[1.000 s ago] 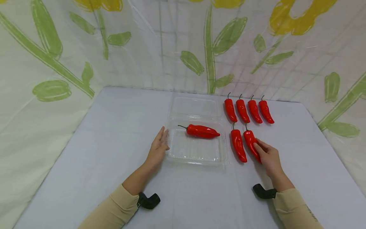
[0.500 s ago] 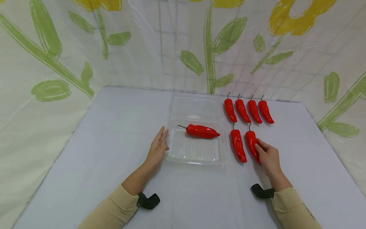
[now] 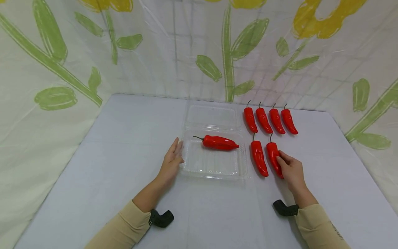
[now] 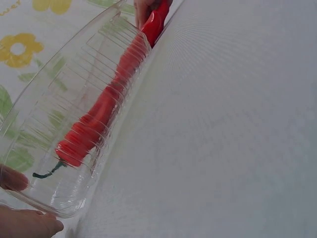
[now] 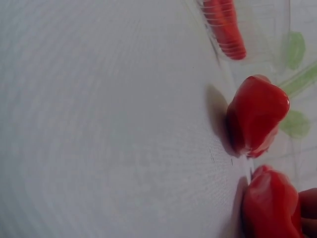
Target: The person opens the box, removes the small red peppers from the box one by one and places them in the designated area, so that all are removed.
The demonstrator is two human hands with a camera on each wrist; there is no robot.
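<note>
A clear plastic clamshell container [image 3: 211, 169] lies with its lid [image 3: 212, 116] folded back, away from me. Inside it a red pepper [image 3: 220, 143] lies crosswise, its green stem to the left. My left hand [image 3: 169, 160] touches the container's left side, fingers straight and thumb at the rim. To the right, my right hand [image 3: 291, 169] pinches a red pepper [image 3: 273, 155] between thumb and fingers; this pepper appears to lie on the table. Another red pepper [image 3: 259, 158] lies between it and the container. In the right wrist view only the fingertips [image 5: 308, 210] show beside the gripped pepper.
Behind these, several red peppers [image 3: 262, 120] form a row at the table's back right, stems pointing away. A white cloth [image 3: 124, 145] covers the table. A flower-printed curtain [image 3: 149, 69] hangs along the back and sides.
The pepper in my right hand has turned slightly, its stem end shifting right, a little farther from its neighbour. One back-row pepper shifted slightly. My left hand and the container stay put.
</note>
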